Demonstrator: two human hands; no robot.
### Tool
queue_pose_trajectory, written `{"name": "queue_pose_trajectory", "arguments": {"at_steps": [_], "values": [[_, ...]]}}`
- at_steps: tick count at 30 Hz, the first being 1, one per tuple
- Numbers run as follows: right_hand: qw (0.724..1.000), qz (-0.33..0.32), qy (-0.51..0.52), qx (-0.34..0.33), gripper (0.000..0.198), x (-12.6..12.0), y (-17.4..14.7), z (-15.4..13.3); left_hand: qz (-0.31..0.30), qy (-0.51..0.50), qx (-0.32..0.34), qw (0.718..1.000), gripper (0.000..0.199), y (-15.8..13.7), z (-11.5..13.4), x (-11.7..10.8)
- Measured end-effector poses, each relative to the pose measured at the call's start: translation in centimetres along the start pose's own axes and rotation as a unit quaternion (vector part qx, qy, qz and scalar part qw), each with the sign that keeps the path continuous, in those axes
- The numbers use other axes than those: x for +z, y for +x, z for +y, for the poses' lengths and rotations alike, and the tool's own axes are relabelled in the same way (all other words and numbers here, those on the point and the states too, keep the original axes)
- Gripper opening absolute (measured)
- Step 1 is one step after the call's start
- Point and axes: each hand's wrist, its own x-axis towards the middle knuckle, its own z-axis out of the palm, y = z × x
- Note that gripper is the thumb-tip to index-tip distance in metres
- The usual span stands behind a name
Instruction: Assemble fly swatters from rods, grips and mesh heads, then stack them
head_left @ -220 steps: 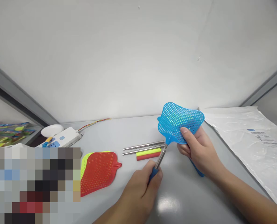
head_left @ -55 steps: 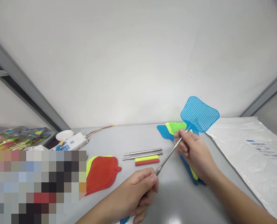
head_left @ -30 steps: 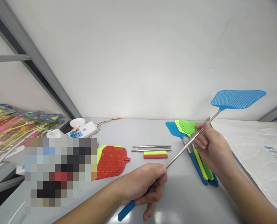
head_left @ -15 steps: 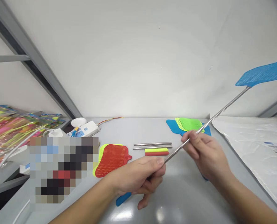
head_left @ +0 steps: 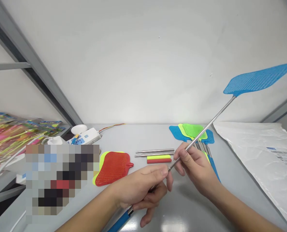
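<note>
"What are the hands doing?"
"Both grasp one blue swatter [head_left: 259, 79], tilted, its mesh end raised beyond the right hand [head_left: 194, 166]; the left hand [head_left: 147, 187] wraps the metal shaft, the blue handle showing below it; the right pinches that shaft farther up."
"And around them?"
"Just beyond the left hand, metal rods [head_left: 155, 150] lie beside a yellow grip [head_left: 158, 157] and a red grip [head_left: 158, 160]; left of these, a red mesh head [head_left: 114, 168] covers a yellow mesh head [head_left: 102, 158] (only its edges show); behind the right hand, other swatters [head_left: 195, 131] overlap."
</note>
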Motion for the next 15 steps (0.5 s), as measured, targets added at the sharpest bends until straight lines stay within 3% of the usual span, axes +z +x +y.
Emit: {"name": "queue_pose_trajectory", "arguments": {"at_steps": [3,7,9,12,15], "values": [[1.0,0.021,-0.001,0.004,0.031,-0.5,0.1,-0.4,-0.008,-0.003,-0.009,1.0,0.036,-0.3,-0.1,-0.1],[0.974,0.209,0.065,-0.058,0.029,-4.4,1.7,-1.9,-0.002,0.018,-0.044,0.999,0.037,-0.6,0.2,-0.8],[0.964,0.242,0.085,-0.067,0.027,-6.0,2.5,-2.5,-0.001,0.028,-0.049,0.998,0.036,-0.6,0.3,-1.0],[0.963,0.233,0.108,-0.078,0.026,-6.5,2.9,-2.7,-0.004,0.028,-0.053,0.998,0.036,-0.6,0.3,-0.9],[0.967,0.212,0.116,-0.081,0.025,-5.0,2.4,-1.7,0.013,0.026,-0.044,0.999,0.034,-0.6,0.4,-0.4]]}}
